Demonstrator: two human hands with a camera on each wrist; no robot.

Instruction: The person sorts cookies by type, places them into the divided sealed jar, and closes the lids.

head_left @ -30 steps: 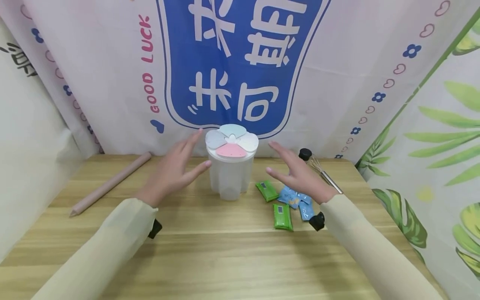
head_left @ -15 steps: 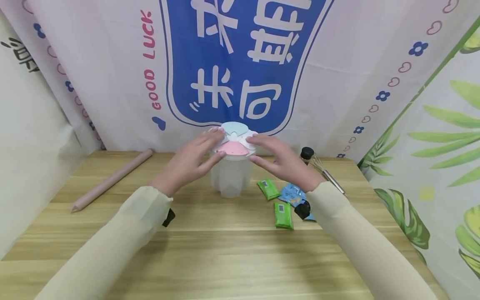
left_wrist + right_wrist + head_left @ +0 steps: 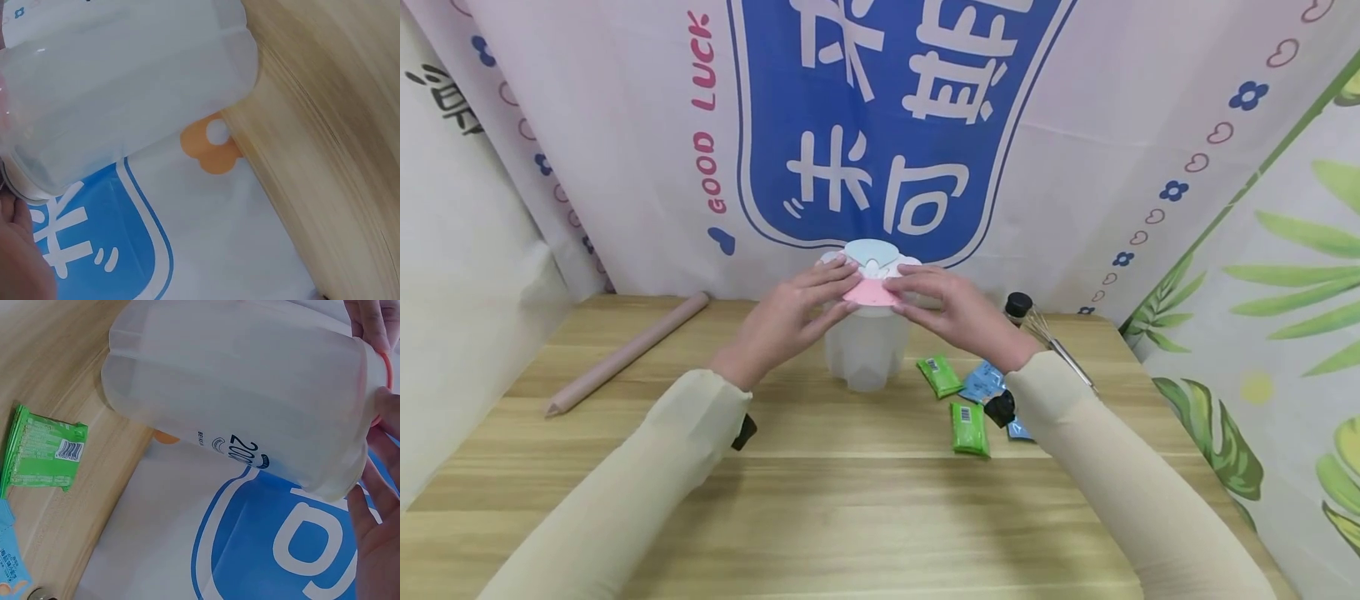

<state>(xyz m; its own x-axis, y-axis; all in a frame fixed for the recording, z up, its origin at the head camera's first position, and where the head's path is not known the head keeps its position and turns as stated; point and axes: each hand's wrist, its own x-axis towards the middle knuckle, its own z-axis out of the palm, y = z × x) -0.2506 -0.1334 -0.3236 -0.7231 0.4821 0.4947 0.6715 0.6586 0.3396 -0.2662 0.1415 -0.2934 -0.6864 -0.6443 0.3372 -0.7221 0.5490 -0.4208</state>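
Note:
A frosted plastic canister (image 3: 867, 354) stands upright at the back of the table, topped by a flower-shaped lid (image 3: 871, 252) with blue, pink and white petals. From the left, my left hand (image 3: 786, 317) grips the lid, fingers over its top and thumb at the front rim. My right hand (image 3: 962, 310) holds the opposite side in the same way. In the right wrist view the fingers of the right hand (image 3: 382, 553) curl around the lid's edge, and dark printing shows on the canister wall (image 3: 237, 394). The left wrist view shows mostly the canister's side (image 3: 137, 94).
Green packets (image 3: 970, 429) and blue packets (image 3: 981, 382) lie right of the canister. Behind them are a black-capped jar (image 3: 1018, 305) and a whisk (image 3: 1067, 362). A pink rolling pin (image 3: 625, 357) lies at left. A printed cloth (image 3: 647, 167) hangs behind the wooden table (image 3: 850, 508).
Both hands have come inward from either side of the canister and now hold its lid. The canister still stands in its place; the head view has shifted slightly.

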